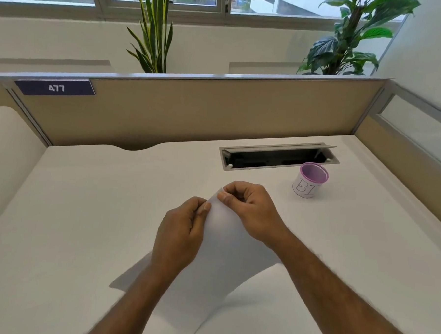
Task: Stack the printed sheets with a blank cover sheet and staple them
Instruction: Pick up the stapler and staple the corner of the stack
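Seen from above and behind the hands, a person holds a white paper sheet [220, 246] over a white desk [71, 223], lifted clear of the surface so that it casts a grey shadow on the desktop beneath its near left side. The face of the sheet turned toward the camera looks blank; whether more than one sheet is held cannot be told. The left hand [180, 236] pinches the sheet's left edge close to its far corner, fingers curled in and thumb pressed on the paper. The right hand [250, 206] pinches that far corner itself between thumb and fingertips, the remaining fingers folded. The two hands sit just beside each other at the top of the sheet. Beyond the sheet and to its right stands a small cup [309, 180] with a purple rim and hand-drawn letters on its white wrap, upright and well apart from the paper. Just behind the cup, an open cable hatch [278, 156] is set into the desktop. Farther back from the sheet runs a tan partition [204, 109] bearing a dark label reading 477 [56, 88], with leafy plants [155, 30] and windows above it.
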Demonstrator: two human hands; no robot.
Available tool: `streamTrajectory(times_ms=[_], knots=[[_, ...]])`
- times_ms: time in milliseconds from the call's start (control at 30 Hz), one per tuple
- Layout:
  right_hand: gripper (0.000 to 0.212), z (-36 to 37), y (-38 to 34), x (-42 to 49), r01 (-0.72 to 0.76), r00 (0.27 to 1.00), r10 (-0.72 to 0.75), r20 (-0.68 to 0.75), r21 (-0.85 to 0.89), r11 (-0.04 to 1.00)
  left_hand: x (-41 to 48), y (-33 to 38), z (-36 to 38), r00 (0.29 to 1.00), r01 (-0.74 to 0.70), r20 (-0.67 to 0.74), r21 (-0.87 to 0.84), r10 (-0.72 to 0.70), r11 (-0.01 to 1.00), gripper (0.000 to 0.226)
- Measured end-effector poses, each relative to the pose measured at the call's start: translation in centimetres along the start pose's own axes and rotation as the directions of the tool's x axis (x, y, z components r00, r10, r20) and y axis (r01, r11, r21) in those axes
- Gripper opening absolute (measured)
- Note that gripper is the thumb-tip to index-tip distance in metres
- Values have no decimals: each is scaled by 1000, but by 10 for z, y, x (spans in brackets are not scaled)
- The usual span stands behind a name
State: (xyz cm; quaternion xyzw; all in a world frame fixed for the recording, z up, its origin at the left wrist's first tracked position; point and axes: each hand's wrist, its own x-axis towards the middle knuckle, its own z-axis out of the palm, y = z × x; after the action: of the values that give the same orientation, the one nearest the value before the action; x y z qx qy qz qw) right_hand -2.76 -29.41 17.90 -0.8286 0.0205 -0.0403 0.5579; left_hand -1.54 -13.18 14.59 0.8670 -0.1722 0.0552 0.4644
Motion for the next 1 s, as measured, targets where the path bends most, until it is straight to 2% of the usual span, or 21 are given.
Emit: streamTrajectory(times_ms=[233,300,367,400,433,467,500,533,600,667,767,867,933,1000], knots=[[25,1,21,1,-65,997,68,-23,111,992,1,-9,4,1000,6,13,65,-7,998,25],[26,-7,32,3,-88,991,109,-82,226,970,1,-12,2,1000,21,17,58,-22,998,26],[24,-19,57,4,-113,974,153,-170,225,968,2,-14,1,999,32,20,43,-33,999,27],[22,-27,76,2,-136,964,160,-214,121,983,3,-16,0,999,33,23,41,-34,999,26],[18,-35,99,-2,-182,957,165,-239,-54,982,3,-17,-1,999,33,27,43,-34,999,26],[16,-43,122,-8,-248,956,190,-226,-265,932,3,-18,-2,999,35,31,46,-36,998,25],[27,-50,143,-15,-310,950,256,-179,-460,832,3,-18,-2,999,39,34,49,-41,998,25],[48,-56,163,-25,-356,927,351,-132,-606,711,3,-19,-3,998,46,37,51,-47,998,26],[74,-62,195,-42,-390,868,487,-101,-745,542,3,-20,-4,998,54,37,50,-56,997,27],[70,-63,216,-55,-359,885,457,-93,-762,540,3,-22,-5,997,61,35,44,-62,997,27],[42,-60,230,-60,-347,928,339,-153,-683,642,2,-23,-4,996,75,47,40,-77,996,28],[25,-59,230,-60,-315,947,286,-147,-606,731,1,-23,-5,995,73,65,45,-75,996,29],[18,-59,216,-58,-337,941,309,-134,-323,885,1,-21,-7,995,63,72,40,-66,997,29],[33,-58,186,-53,-312,944,321,-79,104,944,1,-20,-9,995,58,76,38,-61,998,28]])
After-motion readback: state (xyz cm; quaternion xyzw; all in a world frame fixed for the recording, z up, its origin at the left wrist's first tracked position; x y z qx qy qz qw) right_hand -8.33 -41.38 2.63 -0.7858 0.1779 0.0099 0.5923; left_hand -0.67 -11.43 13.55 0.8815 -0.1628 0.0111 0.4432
